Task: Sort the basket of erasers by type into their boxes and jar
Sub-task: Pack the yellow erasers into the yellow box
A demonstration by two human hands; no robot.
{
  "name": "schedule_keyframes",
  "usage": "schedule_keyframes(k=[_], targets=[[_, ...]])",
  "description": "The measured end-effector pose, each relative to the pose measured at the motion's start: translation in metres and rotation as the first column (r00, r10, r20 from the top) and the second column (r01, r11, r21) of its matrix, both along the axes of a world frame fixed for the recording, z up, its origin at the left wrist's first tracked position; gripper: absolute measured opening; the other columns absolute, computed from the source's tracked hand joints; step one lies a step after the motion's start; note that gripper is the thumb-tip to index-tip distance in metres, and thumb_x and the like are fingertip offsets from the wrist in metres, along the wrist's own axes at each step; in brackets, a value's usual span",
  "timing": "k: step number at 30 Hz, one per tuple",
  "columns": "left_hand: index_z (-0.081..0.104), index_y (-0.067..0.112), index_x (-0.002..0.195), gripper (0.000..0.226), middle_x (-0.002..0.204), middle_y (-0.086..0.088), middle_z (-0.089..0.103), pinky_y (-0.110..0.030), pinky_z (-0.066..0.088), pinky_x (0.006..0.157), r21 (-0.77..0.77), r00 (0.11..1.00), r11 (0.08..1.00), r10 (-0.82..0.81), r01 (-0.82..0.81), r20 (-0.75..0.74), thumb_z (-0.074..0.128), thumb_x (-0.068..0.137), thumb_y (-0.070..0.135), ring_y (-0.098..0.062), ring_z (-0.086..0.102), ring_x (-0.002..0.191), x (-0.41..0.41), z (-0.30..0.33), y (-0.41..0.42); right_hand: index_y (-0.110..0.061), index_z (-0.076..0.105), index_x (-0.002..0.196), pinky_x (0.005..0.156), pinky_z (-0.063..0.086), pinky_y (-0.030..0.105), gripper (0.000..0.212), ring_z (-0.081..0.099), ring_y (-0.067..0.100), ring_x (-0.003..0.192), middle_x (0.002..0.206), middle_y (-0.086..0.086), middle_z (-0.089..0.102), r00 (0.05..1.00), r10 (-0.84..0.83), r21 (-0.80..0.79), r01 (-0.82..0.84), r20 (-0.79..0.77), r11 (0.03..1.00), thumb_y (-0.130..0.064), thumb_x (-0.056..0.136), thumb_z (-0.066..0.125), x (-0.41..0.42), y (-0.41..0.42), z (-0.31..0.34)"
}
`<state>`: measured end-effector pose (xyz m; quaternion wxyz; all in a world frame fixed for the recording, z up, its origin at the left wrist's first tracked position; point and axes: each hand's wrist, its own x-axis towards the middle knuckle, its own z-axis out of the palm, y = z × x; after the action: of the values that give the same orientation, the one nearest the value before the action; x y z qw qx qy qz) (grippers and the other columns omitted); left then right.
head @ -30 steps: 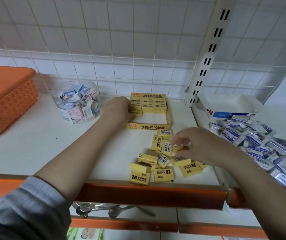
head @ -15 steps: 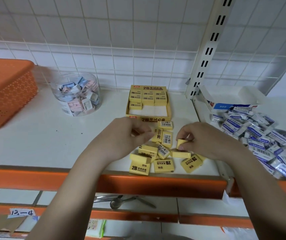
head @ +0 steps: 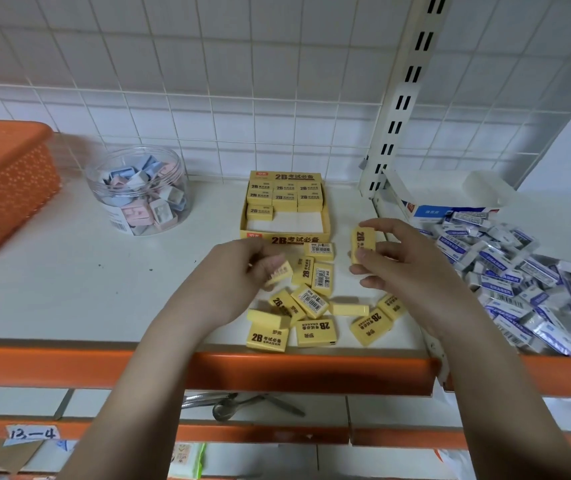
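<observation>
Head view, looking down past both forearms: nearest is the orange front lip of the shelf (head: 311, 370), and just behind it lies a loose scatter of yellow 2B erasers (head: 297, 306), some face up, some showing barcodes, one on edge. They sit at the shelf's front edge, probably so they can be picked off one at a time within easy reach.

Over that scatter, the left hand (head: 239, 275) pinches one yellow eraser (head: 278, 271) between thumb and curled fingertips, tilted, low above the pile. The right hand (head: 405, 268) holds another yellow eraser (head: 363, 245) upright, thumb below and fingers above, its printed face turned toward the camera, likely to check its orientation before it goes in.

Just behind the hands stands the open yellow box (head: 285, 233), label side toward the person. Its back rows are filled with erasers lying flat and all facing one way; the front part shows bare white floor apart from one eraser at the left. My guess is that the two held pieces are meant for that gap, so this type is only partly done.

To the right, past the white upright (head: 401, 98), a heap of blue-and-white erasers (head: 519, 282) spreads before an open blue and white box (head: 450, 209), apparently not yet packed. To the left, further back, the clear jar (head: 138, 192) holds pastel erasers, and the orange basket (head: 3, 188) sits at the far left; whether anything is inside it cannot be seen.
</observation>
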<state>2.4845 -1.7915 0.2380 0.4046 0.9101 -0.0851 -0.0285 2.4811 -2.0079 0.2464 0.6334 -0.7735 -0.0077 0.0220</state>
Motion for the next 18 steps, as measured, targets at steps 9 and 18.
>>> schedule_keyframes(k=[9,18], targets=[[0.06,0.031,0.096,0.009,0.071,-0.001,0.063,-0.024,0.047,0.066,-0.181,0.988,0.971,0.157,-0.153,0.007,0.057,0.091,0.023,-0.01,0.06,0.061,0.002,-0.009,0.02,-0.047,0.046,0.116,0.068,0.05,0.019,0.038,0.064,0.009,0.08,0.087,-0.015,0.069,0.984,0.162,-0.363,-0.123,0.076,0.923,-0.023,0.091,0.06,0.013,0.013,0.01],[0.065,0.032,0.09,0.012,0.069,-0.009,0.063,-0.029,0.047,0.063,-0.293,0.976,0.937,0.211,-0.189,0.048,0.063,0.087,0.021,-0.026,0.06,0.069,0.002,-0.004,0.036,-0.012,0.047,0.121,0.077,0.054,0.035,0.027,0.063,0.027,0.091,0.102,0.01,0.063,0.956,0.257,-0.596,-0.123,0.144,0.793,-0.021,0.096,0.051,0.096,0.059,0.01]])
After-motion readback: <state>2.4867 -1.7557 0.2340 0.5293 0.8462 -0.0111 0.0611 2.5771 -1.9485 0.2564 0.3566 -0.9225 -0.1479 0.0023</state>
